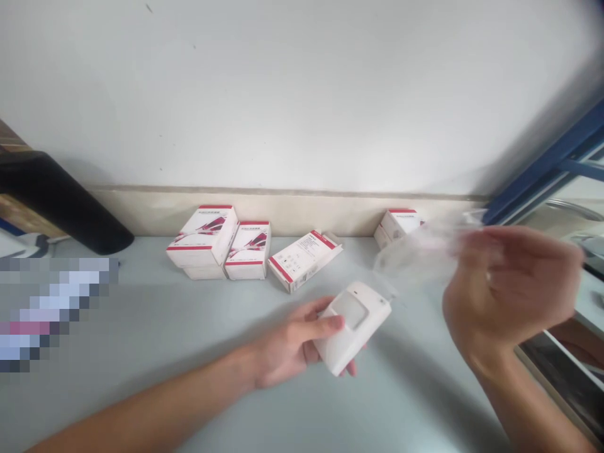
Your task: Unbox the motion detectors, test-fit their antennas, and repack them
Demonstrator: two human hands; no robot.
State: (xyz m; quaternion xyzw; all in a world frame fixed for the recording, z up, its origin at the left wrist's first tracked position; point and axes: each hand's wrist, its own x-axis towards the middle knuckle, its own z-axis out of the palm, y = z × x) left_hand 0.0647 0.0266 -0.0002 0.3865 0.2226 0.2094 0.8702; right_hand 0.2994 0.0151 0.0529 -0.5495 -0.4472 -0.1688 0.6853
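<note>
My left hand (pixel 302 340) is closed around a white motion detector (pixel 346 352), thumb on its front beside the square lens window. The detector is tilted above the grey table. Up to the right, my right hand (pixel 512 289) pinches a clear plastic bag (pixel 425 245), which hangs out leftward and is smeared by motion. The bag's lower edge is near the detector's upper right corner; I cannot tell whether they touch. Behind my left hand lies a flat white and red box (pixel 304 259), with a flap showing at its far end.
White and red boxes (pixel 205 236) stand at the back left, a smaller box (pixel 248 250) beside them. Another box (pixel 399 223) is partly behind the bag. A black padded object (pixel 66 201) juts in at left. A blue frame (pixel 552 157) borders the right. The wall closes off the back.
</note>
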